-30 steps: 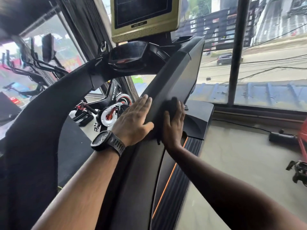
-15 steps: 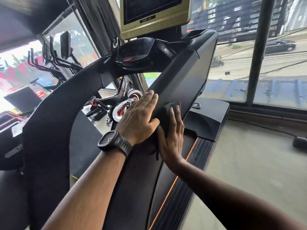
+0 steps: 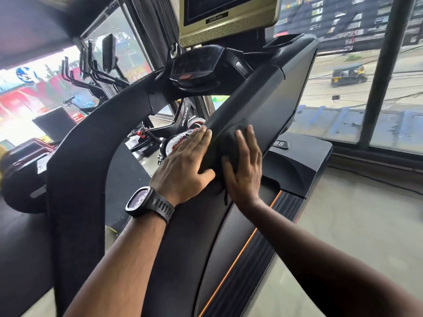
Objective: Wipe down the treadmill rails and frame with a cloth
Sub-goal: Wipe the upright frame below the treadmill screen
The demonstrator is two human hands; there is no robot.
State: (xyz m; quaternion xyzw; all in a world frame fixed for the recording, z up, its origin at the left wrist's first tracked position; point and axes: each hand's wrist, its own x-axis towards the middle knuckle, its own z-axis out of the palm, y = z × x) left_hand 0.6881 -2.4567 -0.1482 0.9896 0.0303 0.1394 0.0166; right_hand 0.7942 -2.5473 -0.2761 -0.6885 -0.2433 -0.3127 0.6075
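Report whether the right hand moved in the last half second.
Yes: right hand slid up the rail; it now reaches above the motor-cover logo.

Cloth (image 3: 230, 143) on right rail (image 3: 263, 94), under right hand (image 3: 246, 172); left hand (image 3: 183, 165) just left, touching rail.

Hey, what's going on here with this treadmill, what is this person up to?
A person is wiping the treadmill's sloping rail with a dark cloth. The right hand presses the cloth flat against the rail's outer face, fingers spread. The left hand, with a watch on its wrist, lies flat on the rail's inner side beside the cloth, thumb over the top. Both hands are partway up the rail, below the console.
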